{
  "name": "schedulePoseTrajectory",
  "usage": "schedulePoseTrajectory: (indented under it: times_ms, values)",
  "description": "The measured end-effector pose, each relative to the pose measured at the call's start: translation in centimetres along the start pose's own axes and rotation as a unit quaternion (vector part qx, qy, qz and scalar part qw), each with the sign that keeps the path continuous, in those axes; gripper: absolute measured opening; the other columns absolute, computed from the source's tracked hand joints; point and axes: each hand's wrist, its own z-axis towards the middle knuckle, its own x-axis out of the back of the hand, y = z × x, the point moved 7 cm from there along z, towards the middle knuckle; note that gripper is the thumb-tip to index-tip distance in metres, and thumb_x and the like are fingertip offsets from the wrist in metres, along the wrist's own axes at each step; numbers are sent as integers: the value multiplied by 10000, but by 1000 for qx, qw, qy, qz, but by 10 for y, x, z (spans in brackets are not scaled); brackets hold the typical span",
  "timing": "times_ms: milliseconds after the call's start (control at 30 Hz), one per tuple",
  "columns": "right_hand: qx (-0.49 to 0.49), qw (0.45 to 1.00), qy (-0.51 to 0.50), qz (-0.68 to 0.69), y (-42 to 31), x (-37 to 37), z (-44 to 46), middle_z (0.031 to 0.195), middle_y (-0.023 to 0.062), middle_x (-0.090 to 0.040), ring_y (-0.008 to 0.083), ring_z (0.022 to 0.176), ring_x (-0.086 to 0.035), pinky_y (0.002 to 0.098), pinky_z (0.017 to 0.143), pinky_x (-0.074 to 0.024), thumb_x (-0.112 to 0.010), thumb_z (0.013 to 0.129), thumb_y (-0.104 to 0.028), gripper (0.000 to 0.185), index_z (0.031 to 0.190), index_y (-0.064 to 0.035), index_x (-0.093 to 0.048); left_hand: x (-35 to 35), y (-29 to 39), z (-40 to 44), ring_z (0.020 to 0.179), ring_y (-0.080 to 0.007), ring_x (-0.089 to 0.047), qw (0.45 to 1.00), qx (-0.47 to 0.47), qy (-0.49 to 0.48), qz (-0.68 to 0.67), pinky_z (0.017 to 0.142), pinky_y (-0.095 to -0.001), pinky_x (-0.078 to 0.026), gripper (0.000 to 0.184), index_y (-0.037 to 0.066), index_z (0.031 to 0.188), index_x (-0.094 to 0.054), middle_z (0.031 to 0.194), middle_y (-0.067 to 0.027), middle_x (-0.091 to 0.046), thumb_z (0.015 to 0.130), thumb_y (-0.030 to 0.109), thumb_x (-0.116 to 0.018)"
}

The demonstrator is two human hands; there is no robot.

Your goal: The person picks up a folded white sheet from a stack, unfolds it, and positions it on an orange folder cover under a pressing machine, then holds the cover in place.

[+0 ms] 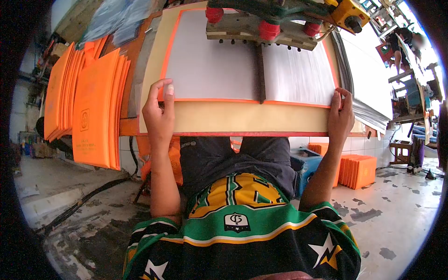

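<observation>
An open orange-edged folder [210,100] lies on a tan board [242,116]. White sheet [210,56] covers its left half, glossy clear plastic [298,70] its right, and a dark strip [260,74] runs down the middle. My left hand [159,109] is at the folder's lower left corner, thumb and forefinger closed together at the edge. At the lower right corner, my right hand [341,112] pinches the edge between thumb and fingers. A machine head [261,35] with red knobs hangs over the folder's far part.
Orange folders [98,107] stand in stacks at the left, and clear plastic [116,18] lies behind them. A yellow control box [351,17] juts out at upper right. More orange folders [357,170] and a blue crate [305,165] sit below. Another person [403,42] is far right.
</observation>
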Motion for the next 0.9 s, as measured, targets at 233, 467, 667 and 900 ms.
schedulePoseTrajectory:
  times_ms: [233,467,667,900]
  values:
    - [1,1000,-2,-4,0,-1,0,1174,179,-772,459,1072,-738,530,876,-556,-544,1136,-392,299,1268,-156,-670,-1,-2,1,649,-69,-464,1000,-18,10,14,587,-272,-395,269,68,1252,-716,963,-10,-724,1121,286,-632]
    - [-2,1000,-17,9,2,-1,1,1164,189,-773,447,1069,-746,524,876,-559,-562,1128,-389,300,1278,-151,-667,1,-2,1,670,-92,-514,1000,-16,3,21,600,-283,-423,297,66,1273,-717,1086,-36,-771,1118,306,-634]
    - [-6,1000,-24,19,0,1,0,1161,185,-774,428,1080,-750,510,905,-557,-568,1127,-393,305,1284,-153,-670,-1,-2,1,675,-91,-515,999,-38,16,21,605,-278,-428,303,68,1283,-720,1084,-42,-767,1119,306,-632]
    - [5,1000,-26,13,4,0,2,1174,187,-769,431,1087,-747,513,907,-555,-564,1128,-405,310,1282,-158,-671,0,1,0,678,-96,-514,1000,3,-5,21,611,-283,-435,294,65,1278,-721,1066,-40,-760,1119,295,-630]
